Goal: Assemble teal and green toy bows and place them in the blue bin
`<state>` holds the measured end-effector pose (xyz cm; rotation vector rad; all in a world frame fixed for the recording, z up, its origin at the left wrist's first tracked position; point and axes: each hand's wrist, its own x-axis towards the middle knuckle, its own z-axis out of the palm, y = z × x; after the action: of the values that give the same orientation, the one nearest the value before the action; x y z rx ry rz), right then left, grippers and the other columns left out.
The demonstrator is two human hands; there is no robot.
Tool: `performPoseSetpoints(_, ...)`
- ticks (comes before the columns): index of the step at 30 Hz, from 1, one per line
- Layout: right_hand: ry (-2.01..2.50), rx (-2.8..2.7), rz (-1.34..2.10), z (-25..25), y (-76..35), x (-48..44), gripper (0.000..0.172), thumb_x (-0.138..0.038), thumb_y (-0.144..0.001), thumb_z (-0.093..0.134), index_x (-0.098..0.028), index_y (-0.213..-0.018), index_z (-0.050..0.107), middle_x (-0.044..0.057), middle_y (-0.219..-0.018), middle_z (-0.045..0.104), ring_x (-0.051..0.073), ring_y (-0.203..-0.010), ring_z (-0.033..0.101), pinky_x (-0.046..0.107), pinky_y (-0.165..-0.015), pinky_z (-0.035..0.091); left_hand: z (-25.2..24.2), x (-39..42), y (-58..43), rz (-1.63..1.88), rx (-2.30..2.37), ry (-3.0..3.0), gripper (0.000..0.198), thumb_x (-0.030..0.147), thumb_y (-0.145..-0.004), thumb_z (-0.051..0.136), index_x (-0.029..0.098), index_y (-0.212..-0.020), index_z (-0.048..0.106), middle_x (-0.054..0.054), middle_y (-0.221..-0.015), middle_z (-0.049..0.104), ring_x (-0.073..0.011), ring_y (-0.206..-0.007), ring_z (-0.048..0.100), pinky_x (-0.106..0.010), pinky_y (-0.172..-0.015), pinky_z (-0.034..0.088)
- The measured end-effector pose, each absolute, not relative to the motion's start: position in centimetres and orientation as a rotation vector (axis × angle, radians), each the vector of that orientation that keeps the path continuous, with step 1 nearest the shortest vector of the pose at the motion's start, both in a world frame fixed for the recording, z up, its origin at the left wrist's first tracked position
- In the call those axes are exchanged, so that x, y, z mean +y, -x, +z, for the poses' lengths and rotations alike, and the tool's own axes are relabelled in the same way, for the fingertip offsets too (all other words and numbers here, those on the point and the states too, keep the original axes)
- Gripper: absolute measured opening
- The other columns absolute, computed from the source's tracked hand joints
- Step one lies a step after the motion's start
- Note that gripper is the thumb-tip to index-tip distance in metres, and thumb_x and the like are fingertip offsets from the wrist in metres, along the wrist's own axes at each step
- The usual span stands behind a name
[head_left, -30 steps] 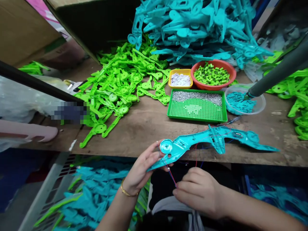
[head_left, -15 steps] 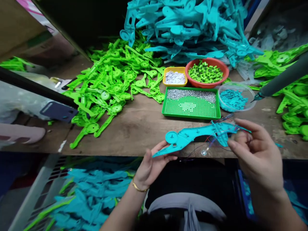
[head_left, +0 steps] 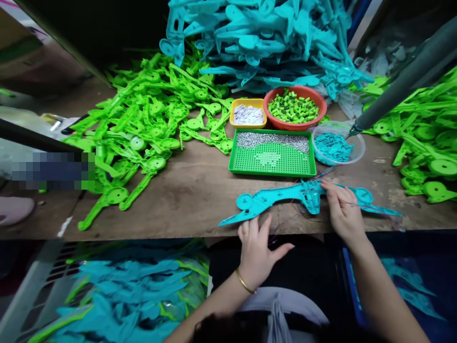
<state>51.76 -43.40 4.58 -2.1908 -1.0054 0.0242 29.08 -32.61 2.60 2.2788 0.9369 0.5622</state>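
A long blue plastic part (head_left: 282,194) lies along the front edge of the wooden table, with thin red and dark wires across its middle and right side. My left hand (head_left: 255,247) is below its left end, fingers apart, fingertips at the part's lower edge. Over the right half rests my right hand (head_left: 344,212), its fingers stretched out and touching the part near the wires. Behind the part is a green tray (head_left: 272,159) of small metal pieces. A clear round tub (head_left: 359,150) beside it holds small blue pieces.
Green parts (head_left: 143,124) are heaped at the left and more green parts (head_left: 428,138) at the right. Blue parts (head_left: 257,38) pile up behind a red bowl (head_left: 321,114) and a yellow box (head_left: 248,126). A dark tool (head_left: 400,81) hangs over the tub.
The blue part has been lowered onto the table. My left hand has let go of its end and turned palm down. My right hand has opened and lies on the part; the wires now trail right.
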Motion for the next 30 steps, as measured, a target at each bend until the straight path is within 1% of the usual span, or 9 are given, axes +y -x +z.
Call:
performPoseSetpoints(3, 2.221, -1.010, 0.011, 4.2, -51.4, -43.5, 0.035, -0.039, -0.094, 0.035, -0.025, -0.106, 0.064, 0.005, -0.117, 0.066, 0.020, -0.114, 0.056, 0.050, -0.107, 0.027, 2.5, -33.9, -29.9, 0.734, 0.699, -2.522, 0.028, 0.029, -0.080, 0.065, 0.019, -0.107, 0.064, -0.015, -0.119, 0.059, -0.0337, -0.112, 0.050, -0.054, -0.091, 0.039)
performPoseSetpoints(6, 2.202, -1.011, 0.043, 4.1, -51.5, -43.8, 0.033, -0.038, -0.093, 0.037, -0.026, -0.106, 0.065, 0.004, -0.118, 0.065, 0.020, -0.115, 0.056, 0.050, -0.109, 0.024, 4.0, -33.7, -29.6, 0.790, 0.484, -2.326, 0.018, 0.008, -0.085, 0.051, 0.019, -0.091, 0.063, -0.007, -0.093, 0.069, -0.0202, -0.092, 0.062, -0.037, -0.083, 0.048)
performPoseSetpoints(11, 2.082, -0.943, 0.095, 5.0, -51.5, -44.6, 0.032, -0.037, -0.093, 0.038, -0.023, -0.105, 0.065, 0.006, -0.120, 0.063, 0.019, -0.116, 0.054, 0.045, -0.106, 0.031, 8.8, -28.9, -27.9, 0.523, 0.815, -1.886, 0.018, 0.029, -0.091, 0.047, 0.018, -0.096, 0.061, 0.001, -0.069, 0.065, -0.0100, -0.051, 0.056, -0.021, -0.047, 0.044)
performPoseSetpoints(16, 2.217, -0.969, -0.130, 7.2, -49.4, -46.6, 0.030, -0.034, -0.092, 0.040, -0.019, -0.093, 0.066, 0.008, -0.096, 0.061, 0.019, -0.092, 0.059, 0.034, -0.082, 0.046, 9.5, -24.4, -27.6, 0.244, 0.915, -2.365, 0.038, 0.047, -0.083, 0.057, 0.019, -0.108, 0.060, -0.005, -0.092, 0.067, -0.0189, -0.076, 0.065, -0.027, -0.063, 0.050)
performPoseSetpoints(19, 2.220, -1.044, 0.104, 8.6, -47.4, -47.9, 0.021, -0.029, -0.092, 0.043, -0.021, -0.086, 0.061, 0.002, -0.077, 0.061, 0.013, -0.071, 0.059, 0.023, -0.065, 0.046, 8.3, -23.9, -28.0, -0.172, 0.934, -2.717, 0.068, 0.054, -0.074, 0.065, 0.018, -0.128, 0.047, -0.009, -0.102, 0.063, -0.0244, -0.080, 0.065, -0.030, -0.060, 0.048)
performPoseSetpoints(21, 2.150, -1.139, 0.338, 9.2, -45.9, -48.2, 0.016, -0.026, -0.091, 0.045, -0.021, -0.087, 0.060, 0.000, -0.075, 0.061, 0.010, -0.066, 0.059, 0.020, -0.061, 0.046, 7.8, -23.8, -28.1, -0.272, 0.891, -2.864, 0.058, 0.053, -0.079, 0.060, 0.017, -0.124, 0.050, -0.008, -0.097, 0.063, -0.0229, -0.077, 0.065, -0.029, -0.058, 0.046)
performPoseSetpoints(23, 2.019, -1.251, 0.535, 9.3, -44.1, -48.0, 0.014, -0.023, -0.091, 0.046, -0.021, -0.091, 0.060, 0.000, -0.078, 0.063, 0.010, -0.068, 0.060, 0.018, -0.062, 0.047, 7.9, -23.5, -28.2, -0.172, 0.709, -3.024, 0.035, 0.047, -0.086, 0.052, 0.018, -0.103, 0.061, -0.005, -0.084, 0.062, -0.0187, -0.070, 0.062, -0.027, -0.057, 0.043)
performPoseSetpoints(26, 1.813, -1.394, 0.625, 8.2, -41.0, -46.2, 0.017, -0.020, -0.090, 0.045, -0.019, -0.098, 0.060, 0.003, -0.085, 0.066, 0.011, -0.074, 0.063, 0.019, -0.067, 0.051, 9.3, -23.2, -28.2, 0.270, 0.247, -3.221, 0.029, 0.037, -0.092, 0.045, 0.017, -0.077, 0.061, -0.002, -0.066, 0.055, -0.0141, -0.058, 0.054, -0.027, -0.056, 0.039)
performPoseSetpoints(30, 1.691, -1.625, 0.520, 6.3, -37.9, -39.8, 0.025, -0.021, -0.090, 0.043, -0.018, -0.109, 0.059, 0.008, -0.102, 0.068, 0.017, -0.097, 0.062, 0.030, -0.087, 0.051, 12.8, -23.8, -28.3, 0.609, -0.107, -3.259, 0.020, 0.029, -0.092, 0.048, 0.015, -0.086, 0.061, 0.001, -0.060, 0.050, -0.0140, -0.054, 0.046, -0.030, -0.054, 0.036)
